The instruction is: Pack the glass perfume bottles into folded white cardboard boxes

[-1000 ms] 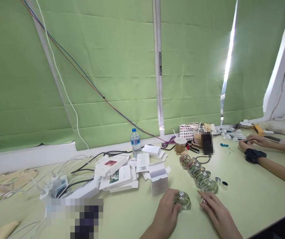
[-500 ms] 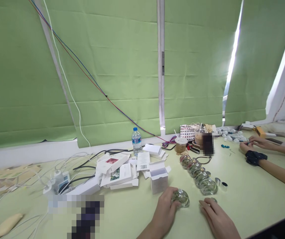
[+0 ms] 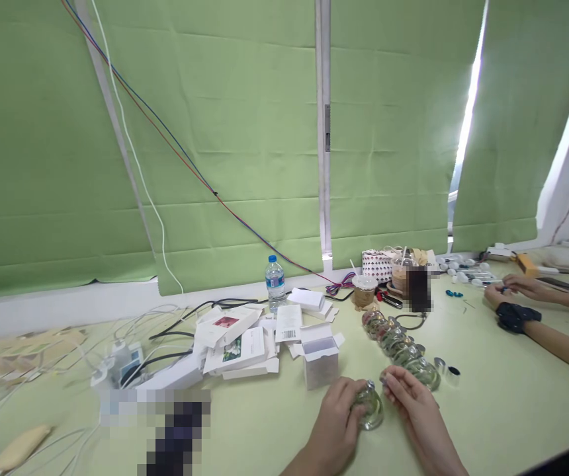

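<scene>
While a rounded clear glass bottle with a silvery neck [image 3: 372, 411] is gripped at its left side by the left hand [image 3: 333, 418], the right hand [image 3: 415, 402] is held just beside the neck. The bottle is located above the near part of the pale green tabletop [image 3: 507, 390], between the two hands, with its neck pointed upward; whether its base is supported by the surface cannot be told. The left thumb and fingers are closed around the glass. The right thumb and forefinger are brought nearly together; whether a small object is pinched between them cannot be made out. Beyond the right hand, a slanting row of similar clear glass bottles [image 3: 397, 344] is set out, the nearest being partly hidden by the fingers. To the right of this row, a short silver cylinder [image 3: 440, 365] and a silver cylinder with a black top [image 3: 454, 373] are placed close together. To the left, an open white cardboard box [image 3: 321, 369] is stood near the left hand, and flat white printed cartons [image 3: 237, 350] are heaped beside it. Behind the heap, a clear plastic water bottle with a blue cap [image 3: 275, 285] is seen. At the far right, a co-worker's hands [image 3: 519, 289] are shown, with a black band [image 3: 515, 317] worn at one wrist.
</scene>
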The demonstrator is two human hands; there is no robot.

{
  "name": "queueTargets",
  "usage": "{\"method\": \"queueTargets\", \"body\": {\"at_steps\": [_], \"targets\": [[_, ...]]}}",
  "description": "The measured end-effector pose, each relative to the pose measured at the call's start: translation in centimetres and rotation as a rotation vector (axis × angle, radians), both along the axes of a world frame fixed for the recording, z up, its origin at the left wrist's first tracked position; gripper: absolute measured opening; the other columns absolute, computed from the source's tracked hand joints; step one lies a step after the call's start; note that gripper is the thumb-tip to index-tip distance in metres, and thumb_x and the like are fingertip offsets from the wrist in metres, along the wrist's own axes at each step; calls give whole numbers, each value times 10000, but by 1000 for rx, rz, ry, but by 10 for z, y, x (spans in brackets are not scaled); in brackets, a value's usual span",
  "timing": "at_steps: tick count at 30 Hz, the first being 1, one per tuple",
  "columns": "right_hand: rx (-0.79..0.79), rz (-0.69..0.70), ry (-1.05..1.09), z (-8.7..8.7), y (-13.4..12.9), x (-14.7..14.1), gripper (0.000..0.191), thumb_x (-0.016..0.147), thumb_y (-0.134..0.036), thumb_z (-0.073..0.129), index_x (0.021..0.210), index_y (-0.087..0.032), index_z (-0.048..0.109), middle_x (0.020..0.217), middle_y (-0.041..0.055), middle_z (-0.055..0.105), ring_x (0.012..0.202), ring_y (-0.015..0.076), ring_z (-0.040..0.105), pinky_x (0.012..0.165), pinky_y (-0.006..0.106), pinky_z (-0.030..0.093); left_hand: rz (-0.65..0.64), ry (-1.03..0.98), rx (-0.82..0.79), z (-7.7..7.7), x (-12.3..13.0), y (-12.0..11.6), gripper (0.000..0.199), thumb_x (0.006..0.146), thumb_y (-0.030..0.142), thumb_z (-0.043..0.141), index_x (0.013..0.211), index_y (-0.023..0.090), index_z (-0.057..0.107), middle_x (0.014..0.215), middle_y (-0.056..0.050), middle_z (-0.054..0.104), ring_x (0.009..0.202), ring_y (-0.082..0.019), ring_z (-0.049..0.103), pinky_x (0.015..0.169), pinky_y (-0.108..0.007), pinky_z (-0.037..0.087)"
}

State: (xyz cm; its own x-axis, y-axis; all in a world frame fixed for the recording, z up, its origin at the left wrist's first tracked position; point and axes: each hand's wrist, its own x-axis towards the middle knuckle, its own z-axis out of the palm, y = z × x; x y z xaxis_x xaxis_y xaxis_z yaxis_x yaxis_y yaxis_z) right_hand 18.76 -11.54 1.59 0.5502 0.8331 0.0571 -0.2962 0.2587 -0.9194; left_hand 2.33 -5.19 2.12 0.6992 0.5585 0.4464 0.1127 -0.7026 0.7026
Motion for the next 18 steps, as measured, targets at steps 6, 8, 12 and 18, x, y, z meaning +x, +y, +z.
{"method": "queueTargets", "body": {"at_steps": [6, 8, 12, 18], "targets": [[47, 98, 236, 4, 14, -11, 295, 596, -387, 842, 750, -176, 706, 666, -17, 626, 572, 99, 529, 567, 193, 509, 5, 27, 38, -1, 1, -1, 355, 901, 159, 474, 1239, 230, 556, 1075, -94, 614, 1022, -232, 559, 923, -366, 458], [51, 81, 228, 2, 15, -11, 284, 604, -387, 835, 749, -180, 704, 666, -13, 628, 565, 107, 532, 560, 209, 517, 10, 36, 34, -2, 1, 0, 351, 902, 168, 482, 1238, 237, 557, 1066, -89, 614, 1017, -232, 560, 915, -362, 459], [43, 38, 177, 1, 14, -10, 293, 603, -397, 827, 765, -193, 691, 703, -5, 648, 572, 123, 554, 570, 237, 534, 13, 46, 38, -1, 3, 0, 350, 908, 184, 482, 1246, 240, 552, 1068, -89, 613, 1014, -235, 558, 913, -362, 458], [9, 47, 106, 3, 12, -11, 284, 619, -416, 811, 757, -193, 703, 682, -12, 625, 568, 121, 536, 565, 228, 520, 10, 43, 34, 1, 2, -1, 344, 907, 178, 476, 1239, 215, 558, 1063, -101, 609, 1019, -236, 558, 922, -362, 456]]}}
